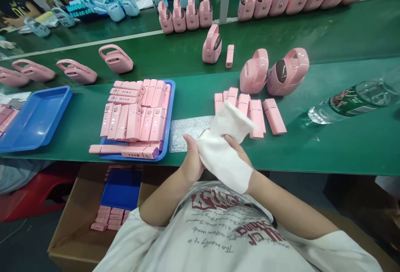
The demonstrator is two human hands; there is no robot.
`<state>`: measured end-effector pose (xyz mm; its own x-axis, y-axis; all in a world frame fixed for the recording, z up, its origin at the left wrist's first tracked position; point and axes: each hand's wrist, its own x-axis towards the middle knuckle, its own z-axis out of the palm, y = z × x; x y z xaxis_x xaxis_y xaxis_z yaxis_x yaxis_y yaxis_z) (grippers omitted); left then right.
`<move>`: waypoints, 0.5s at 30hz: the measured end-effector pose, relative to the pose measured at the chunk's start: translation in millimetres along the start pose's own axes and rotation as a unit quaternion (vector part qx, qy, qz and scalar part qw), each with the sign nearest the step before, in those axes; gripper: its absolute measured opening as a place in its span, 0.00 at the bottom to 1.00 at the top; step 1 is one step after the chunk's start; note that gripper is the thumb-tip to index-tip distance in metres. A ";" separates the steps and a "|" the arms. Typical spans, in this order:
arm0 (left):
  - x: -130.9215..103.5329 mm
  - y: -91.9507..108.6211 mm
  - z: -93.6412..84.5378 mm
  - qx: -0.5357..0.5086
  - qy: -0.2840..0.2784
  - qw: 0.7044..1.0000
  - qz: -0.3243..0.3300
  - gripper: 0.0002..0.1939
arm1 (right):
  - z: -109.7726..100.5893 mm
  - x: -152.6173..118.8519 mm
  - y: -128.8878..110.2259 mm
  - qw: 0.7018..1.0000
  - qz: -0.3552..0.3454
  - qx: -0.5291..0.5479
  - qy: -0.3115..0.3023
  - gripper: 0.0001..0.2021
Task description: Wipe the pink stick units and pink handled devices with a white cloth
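L hand (pixel 193 161) & R hand (pixel 240 152) | grip: holding wht cloth (pixel 222 159) | loaded blue tray (pixel 171 111) L

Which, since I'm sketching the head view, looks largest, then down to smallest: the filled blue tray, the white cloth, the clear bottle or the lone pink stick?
1. Filled blue tray
2. White cloth and clear bottle: too alike to rank
3. Lone pink stick; it also lies farther back

The bottle (pixel 359 100) is cut by the right edge — and the fingers of the right hand (pixel 239 153) are partly hidden under white cloth (pixel 223 151).
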<state>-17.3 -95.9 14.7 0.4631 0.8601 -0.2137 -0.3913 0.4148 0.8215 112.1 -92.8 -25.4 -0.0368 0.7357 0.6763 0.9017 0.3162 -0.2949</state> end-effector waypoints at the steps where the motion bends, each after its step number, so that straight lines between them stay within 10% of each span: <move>1: 0.5 -0.5 -1.0 -0.014 -0.006 1.000 -0.003 0.53 | 1.4 2.7 2.5 0.996 0.033 0.075 0.032 0.17; 5: 0.0 -2.4 -4.2 -0.041 -0.083 0.995 -0.036 0.35 | -1.9 21.3 24.8 0.924 0.203 0.294 0.134 0.19; 9: 0.0 -5.2 -4.3 -0.064 -0.083 0.993 -0.045 0.20 | -11.1 32.9 35.1 0.680 0.419 0.579 0.166 0.09; 12: 2.1 -6.9 -3.4 -0.082 -0.055 0.994 -0.049 0.24 | -18.2 28.1 26.7 0.676 0.423 0.573 0.191 0.10; 15: 4.8 -7.9 -1.7 -0.090 -0.024 0.993 -0.072 0.26 | -23.5 18.3 16.3 0.762 0.354 0.510 0.184 0.09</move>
<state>-13.3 -94.5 6.3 0.5600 0.7750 -0.2927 -0.4529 0.5823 0.6752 136.2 -88.3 -1.9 0.5959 0.7795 0.1930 -0.1701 0.3575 -0.9183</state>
